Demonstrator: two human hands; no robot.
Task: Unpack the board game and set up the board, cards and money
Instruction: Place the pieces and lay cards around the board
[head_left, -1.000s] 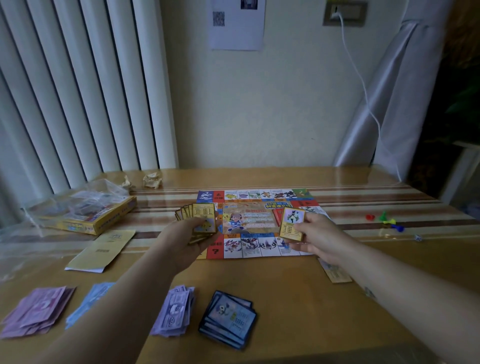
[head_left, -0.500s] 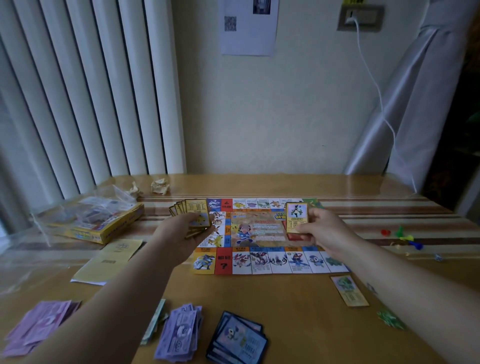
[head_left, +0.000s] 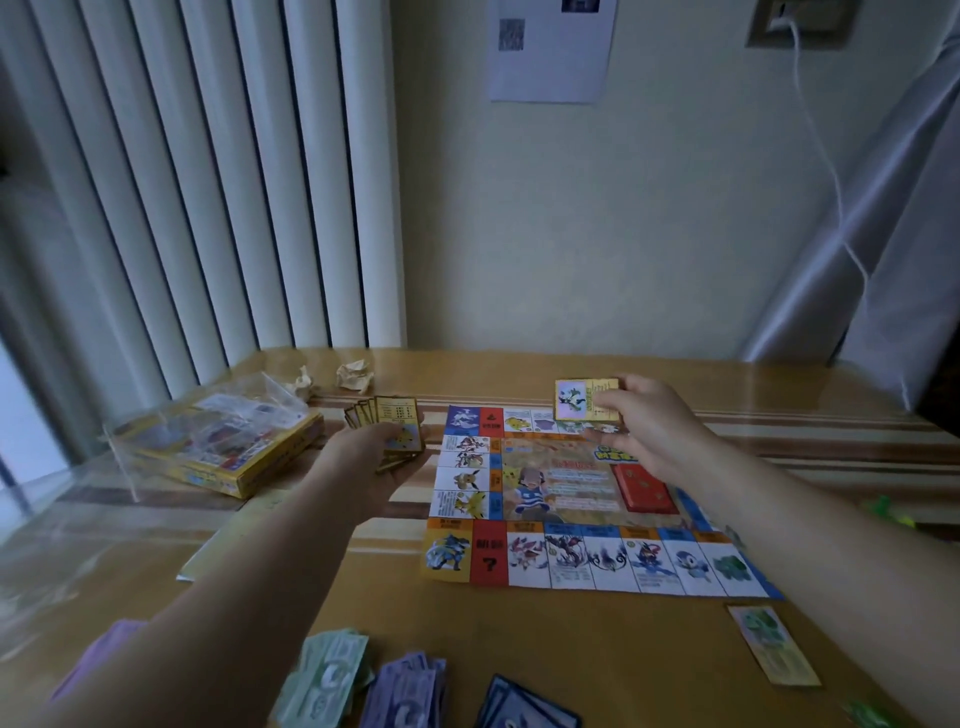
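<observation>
R hand (head_left: 649, 426) pinches one card (head_left: 576, 400) over the far edge of the board (head_left: 571, 493), L hand (head_left: 374, 457) grips the other cards (head_left: 395, 415) left of the board — best to lay it flat on the surface (head_left: 623, 639), just past its matching square, w/o covering pics.

Dim, bluish — daylight from left; edges bowed, lower foreground apparently motion-blurred.

- Wooden table (head_left: 649, 649) with pale stripes running left to right, filling the near half of the scene.
- Two crumpled paper balls (head_left: 355, 375) close together at the table's far left.
- White vertical blinds (head_left: 208, 182), far left.
- Printed sheet (head_left: 550, 52) stuck on the cream wall, far centre.
- Wall socket (head_left: 795, 23), far right, with a white cable (head_left: 826, 156) hanging down.
- Grey curtain (head_left: 872, 260) on the right.
</observation>
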